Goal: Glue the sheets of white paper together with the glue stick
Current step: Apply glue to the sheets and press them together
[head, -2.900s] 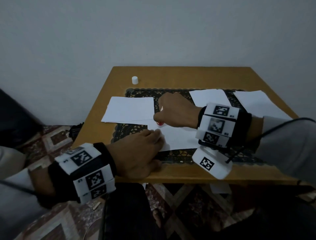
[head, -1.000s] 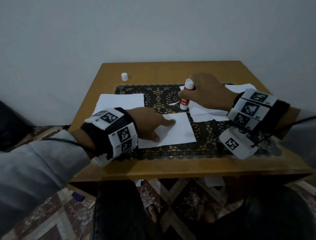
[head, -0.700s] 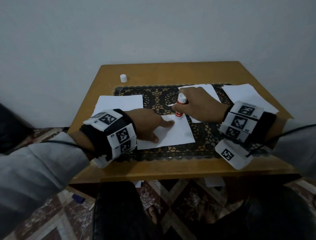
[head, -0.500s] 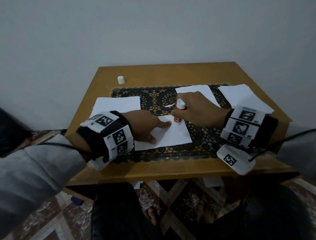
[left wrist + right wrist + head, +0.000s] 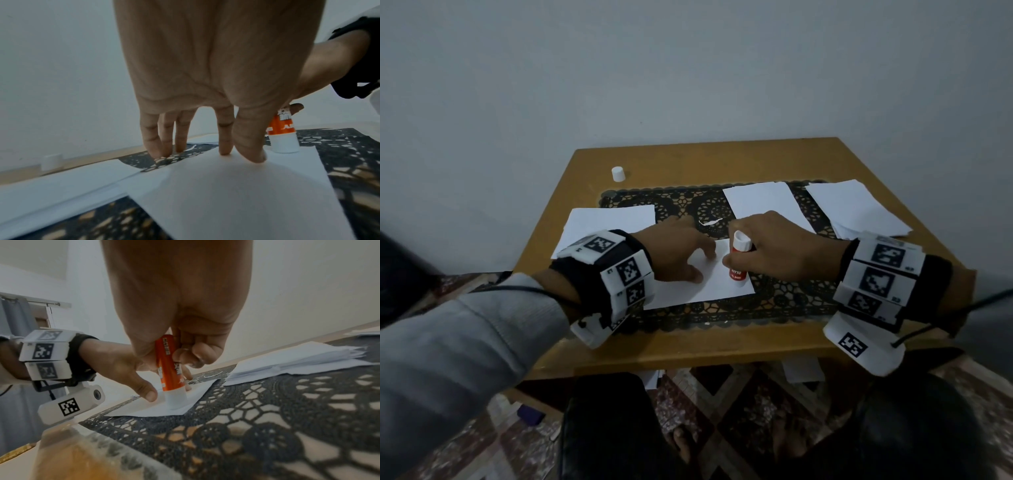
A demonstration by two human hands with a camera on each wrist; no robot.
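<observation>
A white sheet (image 5: 698, 287) lies on the black lace mat in front of me. My left hand (image 5: 700, 263) presses it down with straight fingers (image 5: 225, 142), thumb and forefinger on the paper and the other fingertips on the mat beyond its far edge. My right hand (image 5: 748, 251) grips the red and white glue stick (image 5: 738, 263) upright. The stick's lower white end (image 5: 174, 397) touches the sheet (image 5: 180, 408) near its right edge, just right of the left thumb. The glue stick (image 5: 282, 134) also shows past the left thumb.
The white cap (image 5: 617, 173) stands at the table's back left. A pile of sheets (image 5: 602, 222) lies on the left, two more piles (image 5: 760, 200) (image 5: 856, 209) at the back right. A small paper scrap (image 5: 710, 222) lies on the mat (image 5: 784, 301). The table's front edge (image 5: 705, 349) is near.
My right hand brought the glue stick from the right-hand pile down onto the sheet, then drew it nearer to me. My left hand stayed pressing the sheet.
</observation>
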